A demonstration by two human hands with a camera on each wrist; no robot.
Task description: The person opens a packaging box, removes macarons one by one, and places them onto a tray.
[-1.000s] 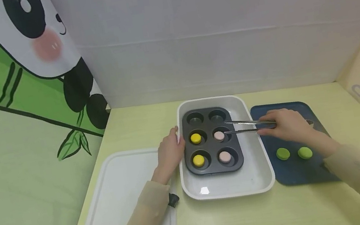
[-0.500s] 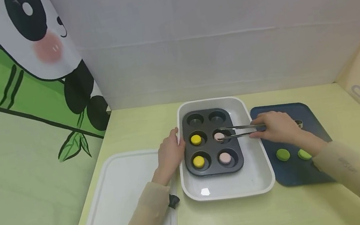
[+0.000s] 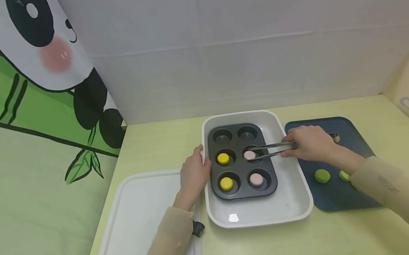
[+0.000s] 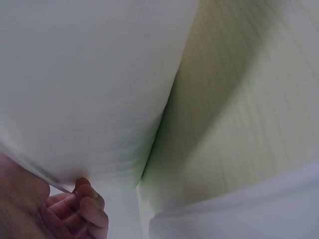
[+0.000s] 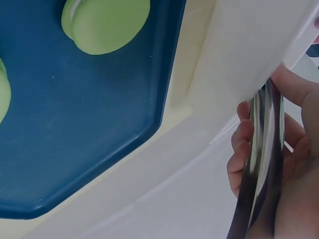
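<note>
Presently my right hand (image 3: 308, 145) clamps the metal tongs (image 3: 271, 149), tips closed on a pink macaron (image 3: 249, 155) in the muffin pan (image 3: 240, 161), middle right cup. Judged light, brittle; grip its edges gently. Left hand (image 3: 193, 176) rests relaxed against the pan's tray (image 3: 296, 202).

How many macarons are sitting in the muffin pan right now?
4: two yellow macarons in the left cups, two pink macarons in the right cups. The muffin pan has both far cups empty.

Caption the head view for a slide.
Right hand holds tongs at a pink macaron in the muffin tin.
</note>
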